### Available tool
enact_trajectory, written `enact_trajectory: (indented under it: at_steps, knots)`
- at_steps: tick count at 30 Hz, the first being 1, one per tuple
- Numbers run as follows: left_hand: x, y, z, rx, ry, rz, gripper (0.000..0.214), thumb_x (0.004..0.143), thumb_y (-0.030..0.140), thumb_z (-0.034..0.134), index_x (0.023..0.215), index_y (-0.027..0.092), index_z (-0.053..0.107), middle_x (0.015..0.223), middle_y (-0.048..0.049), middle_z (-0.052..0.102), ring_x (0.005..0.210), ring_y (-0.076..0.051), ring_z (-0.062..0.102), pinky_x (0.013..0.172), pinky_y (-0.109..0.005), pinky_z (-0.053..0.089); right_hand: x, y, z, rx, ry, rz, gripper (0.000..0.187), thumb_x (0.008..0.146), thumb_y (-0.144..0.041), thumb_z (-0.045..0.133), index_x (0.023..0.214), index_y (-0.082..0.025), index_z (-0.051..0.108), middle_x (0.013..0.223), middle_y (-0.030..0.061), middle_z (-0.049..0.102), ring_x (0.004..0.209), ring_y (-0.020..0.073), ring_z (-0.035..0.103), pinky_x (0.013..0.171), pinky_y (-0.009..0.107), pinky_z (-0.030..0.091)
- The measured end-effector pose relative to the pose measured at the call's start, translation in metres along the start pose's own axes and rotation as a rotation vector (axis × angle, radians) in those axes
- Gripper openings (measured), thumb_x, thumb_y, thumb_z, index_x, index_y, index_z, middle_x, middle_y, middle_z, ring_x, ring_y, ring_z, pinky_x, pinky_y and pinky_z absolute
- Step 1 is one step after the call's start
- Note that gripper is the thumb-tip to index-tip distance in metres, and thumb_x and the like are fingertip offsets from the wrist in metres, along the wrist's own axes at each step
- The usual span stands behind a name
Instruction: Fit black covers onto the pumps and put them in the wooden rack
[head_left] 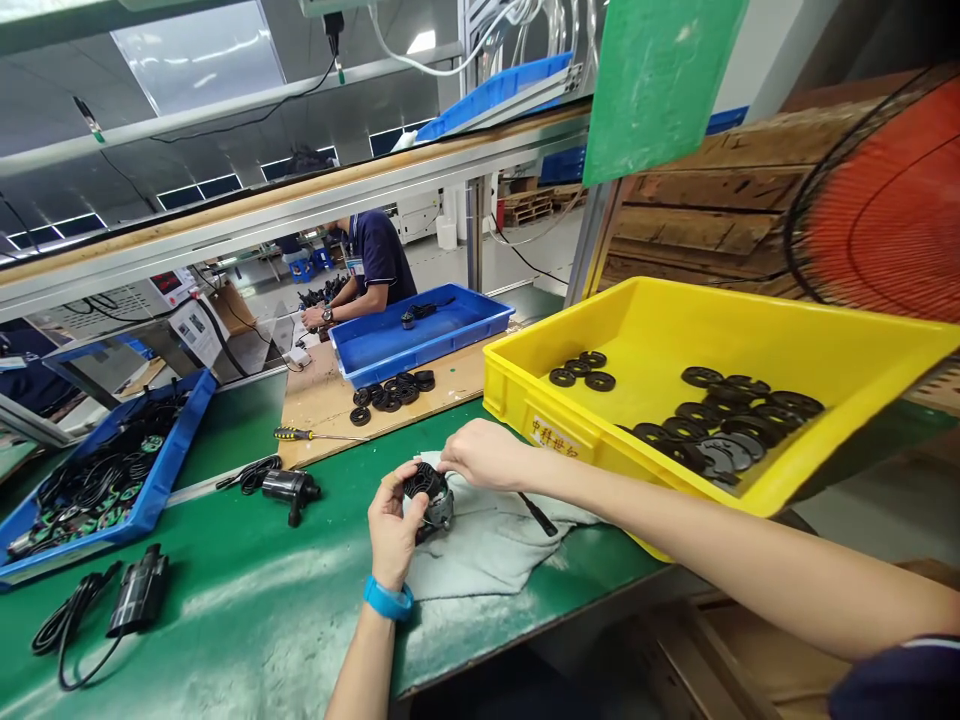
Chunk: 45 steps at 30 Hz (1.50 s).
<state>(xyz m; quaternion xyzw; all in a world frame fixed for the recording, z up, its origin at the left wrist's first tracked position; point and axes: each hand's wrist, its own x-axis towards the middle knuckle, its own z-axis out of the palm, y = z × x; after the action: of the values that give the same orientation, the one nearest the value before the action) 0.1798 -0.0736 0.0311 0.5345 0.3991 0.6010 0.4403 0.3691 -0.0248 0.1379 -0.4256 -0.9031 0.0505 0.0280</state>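
Note:
In the head view, my left hand (391, 525), with a blue band at its wrist, is closed around a round grey motor part (439, 510) with a black coil of cable (421, 482) bundled on top. My right hand (480, 455) reaches in from the right, its fingers pinched together at the motor's upper edge. What those fingertips hold is too hidden to make out. Under both hands lies a pale cloth (487, 565). A black cable plug (538, 515) rests on that cloth, below my right wrist.
Left on the green bench lie two black pumps (291, 490) (140, 590) with cables, and a screwdriver (294, 434). A yellow bin (540, 400) with black rings stands right. Blue trays (424, 345) (161, 490) and ring pieces (386, 395) lie beyond. A person (375, 260) works behind.

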Motion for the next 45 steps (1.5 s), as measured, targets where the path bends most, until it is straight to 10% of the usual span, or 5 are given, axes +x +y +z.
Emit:
enact_trajectory:
  at_steps: [23, 45]
  knots:
    - [-0.001, 0.02, 0.0, 0.526, -0.09, 0.38, 0.02, 0.082, 0.021, 0.071, 0.102, 0.021, 0.069, 0.128, -0.0137, 0.063, 0.117, -0.028, 0.063, 0.099, -0.043, 0.053, 0.001, -0.004, -0.003, -0.036, -0.027, 0.034, 0.033, 0.099, -0.033, 0.05, 0.099, -0.018, 0.08, 0.098, 0.0119, 0.078, 0.093, 0.0251, 0.073, 0.074, 0.028, 0.045]
    - [-0.007, 0.002, 0.013, 0.376, -0.138, 0.12, 0.039, 0.083, 0.023, 0.062, 0.122, 0.022, 0.056, 0.115, -0.0081, 0.064, 0.104, -0.024, 0.061, 0.093, -0.036, 0.048, 0.002, -0.01, -0.004, -0.203, -0.052, -0.085, 0.036, 0.099, -0.028, 0.048, 0.082, -0.014, 0.077, 0.084, 0.0136, 0.076, 0.078, 0.0231, 0.071, 0.064, 0.029, 0.036]
